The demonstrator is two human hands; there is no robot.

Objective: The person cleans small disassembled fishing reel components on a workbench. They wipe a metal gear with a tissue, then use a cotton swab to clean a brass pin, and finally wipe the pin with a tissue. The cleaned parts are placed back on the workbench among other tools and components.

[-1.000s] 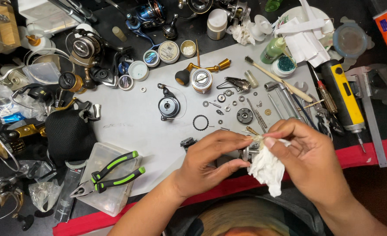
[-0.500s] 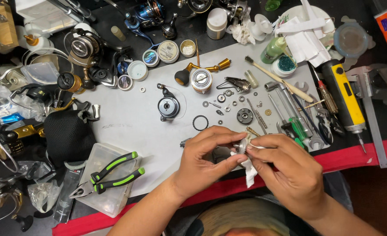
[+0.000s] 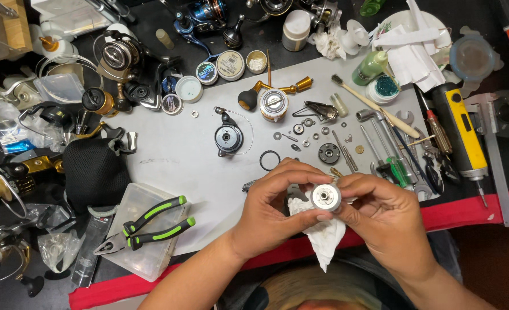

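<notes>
Both my hands meet near the front edge of a grey work mat (image 3: 174, 166). My left hand (image 3: 272, 209) and my right hand (image 3: 381, 221) together grip a small round silver reel part (image 3: 326, 197), its flat face turned up towards the camera. A crumpled white tissue (image 3: 322, 232) is bunched under the part between my palms and hangs down below them. Just beyond my fingers lie a black ring (image 3: 269, 160), a dark gear (image 3: 328, 153) and several small washers and screws.
Green-handled pliers (image 3: 145, 225) rest on a clear plastic box at left. A reel body (image 3: 228, 138) and silver spool (image 3: 273, 104) lie mid-mat. Screwdrivers and a yellow power driver (image 3: 464, 135) sit at right. Fishing reels, small tins and a black pouch (image 3: 91, 172) crowd the left and back.
The right hand has stopped rubbing with the tissue held high; the tissue now sits under the part. The silver part has been turned so its round face points up.
</notes>
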